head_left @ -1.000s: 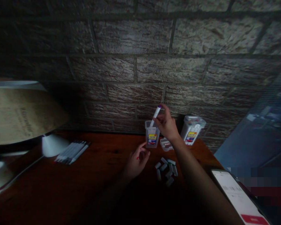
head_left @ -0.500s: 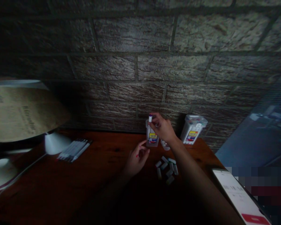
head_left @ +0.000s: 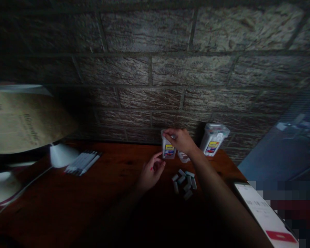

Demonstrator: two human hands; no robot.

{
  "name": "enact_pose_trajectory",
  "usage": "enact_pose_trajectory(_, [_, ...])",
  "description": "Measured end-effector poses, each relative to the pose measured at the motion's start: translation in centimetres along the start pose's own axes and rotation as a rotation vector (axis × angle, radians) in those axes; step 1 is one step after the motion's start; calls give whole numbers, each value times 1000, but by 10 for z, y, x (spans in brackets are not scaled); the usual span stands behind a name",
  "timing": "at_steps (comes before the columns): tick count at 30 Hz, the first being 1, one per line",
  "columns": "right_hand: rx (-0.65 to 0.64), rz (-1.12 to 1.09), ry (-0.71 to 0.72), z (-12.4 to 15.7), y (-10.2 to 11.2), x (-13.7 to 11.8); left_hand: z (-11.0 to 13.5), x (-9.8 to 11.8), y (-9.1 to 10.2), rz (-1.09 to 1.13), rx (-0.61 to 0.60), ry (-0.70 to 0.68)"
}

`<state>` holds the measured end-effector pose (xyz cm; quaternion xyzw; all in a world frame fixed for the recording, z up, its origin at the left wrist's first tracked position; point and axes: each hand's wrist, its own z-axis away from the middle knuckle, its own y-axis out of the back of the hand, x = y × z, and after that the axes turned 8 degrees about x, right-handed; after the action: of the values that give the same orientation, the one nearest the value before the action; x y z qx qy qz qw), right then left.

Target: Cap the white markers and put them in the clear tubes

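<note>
My right hand reaches over a clear plastic box with a coloured label that stands at the back of the wooden table. Its fingertips are pinched at the box's rim on a white marker, now sunk almost wholly into the box. My left hand hovers just left of and below the box, loosely curled with thumb and forefinger apart and nothing in it. Several small grey caps lie loose on the table under my right forearm.
A second labelled clear box stands to the right by the brick wall, and a small clear lid lies between the boxes. A row of white markers lies at the left near a lamp. A phone lies at the right edge.
My right hand has lowered the white marker from above the box down into it. The left hand has barely moved.
</note>
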<state>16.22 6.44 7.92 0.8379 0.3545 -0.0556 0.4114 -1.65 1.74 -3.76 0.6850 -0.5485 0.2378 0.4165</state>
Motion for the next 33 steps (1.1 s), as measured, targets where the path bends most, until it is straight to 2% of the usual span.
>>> enact_pose_trajectory(8, [-49,49,26,0,4,-3,-1,1,0,-9,3,-4])
enact_pose_trajectory(17, [-42,45,6,0,6,-5,-1,2,1,-13,-16,10])
enact_pose_trajectory(22, [-6,44,1,-1,11,-7,-1,-1,1,-2,3,9])
enact_pose_trajectory(26, [79,76,6,-2,20,-11,1,1,-1,-34,-25,11])
enact_pose_trajectory(30, [184,80,16,-3,28,-17,-5,-1,5,-175,-68,28])
enact_pose_trajectory(33, [215,73,30,-3,34,-23,-18,-11,30,-428,12,-30])
